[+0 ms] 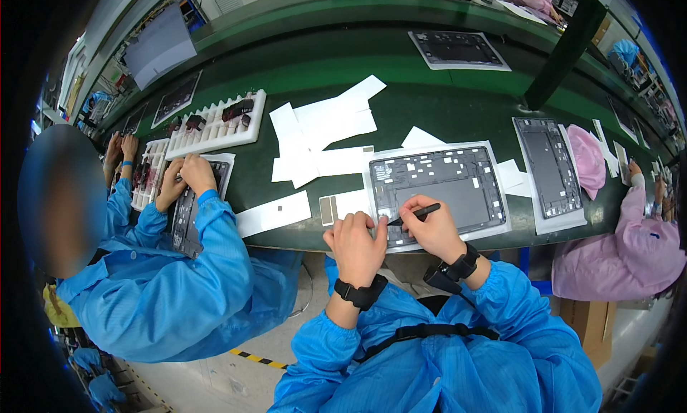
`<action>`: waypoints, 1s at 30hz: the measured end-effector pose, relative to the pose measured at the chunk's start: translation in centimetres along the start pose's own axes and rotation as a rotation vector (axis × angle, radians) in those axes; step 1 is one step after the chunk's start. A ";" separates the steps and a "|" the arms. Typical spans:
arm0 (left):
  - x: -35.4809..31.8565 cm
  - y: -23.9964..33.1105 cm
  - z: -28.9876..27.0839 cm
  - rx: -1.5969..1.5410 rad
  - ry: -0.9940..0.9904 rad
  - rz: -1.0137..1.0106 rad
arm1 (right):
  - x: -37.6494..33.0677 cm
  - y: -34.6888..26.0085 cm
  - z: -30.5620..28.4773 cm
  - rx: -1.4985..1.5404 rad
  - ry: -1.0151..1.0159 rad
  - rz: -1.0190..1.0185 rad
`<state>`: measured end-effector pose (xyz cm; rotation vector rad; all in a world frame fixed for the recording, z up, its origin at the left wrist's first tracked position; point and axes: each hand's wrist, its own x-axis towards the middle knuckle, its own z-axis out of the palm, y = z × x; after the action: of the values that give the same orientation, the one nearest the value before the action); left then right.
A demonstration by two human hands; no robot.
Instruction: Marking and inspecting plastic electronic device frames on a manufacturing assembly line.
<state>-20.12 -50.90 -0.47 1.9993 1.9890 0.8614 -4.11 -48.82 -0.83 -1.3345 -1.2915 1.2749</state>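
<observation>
A green workbench (465, 112) stands above a pale floor (215, 384) with striped tape (258, 359).

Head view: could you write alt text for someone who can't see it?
A bare right hand holds a slim black pen-like tool at the near-left corner of a flat, dark-grey rectangular panel, left hand close by. White paper pieces lie nearby on the green bench.

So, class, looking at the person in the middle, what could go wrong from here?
The black pen-like tool in the right hand points toward the nearby left hand, so a slip might catch a fingertip or scratch the gray panel.

The panel also lies close to the front edge of the green table, so a bump could perhaps push it partly over.
</observation>
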 end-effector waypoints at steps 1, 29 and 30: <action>0.1 0.2 -0.1 0.017 -0.013 -0.009 | 0.1 0.1 0.0 -0.008 -0.001 -0.017; 2.7 -8.1 -2.0 0.009 0.033 0.079 | 7.6 -1.2 7.5 -0.105 -0.053 -0.154; 2.6 -8.1 -2.0 0.007 0.038 0.082 | 7.6 -1.1 7.6 -0.139 -0.048 -0.178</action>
<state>-28.27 -48.23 -2.37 2.0970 1.9440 0.9177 -12.19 -41.69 -1.33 -1.2588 -1.5202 1.1167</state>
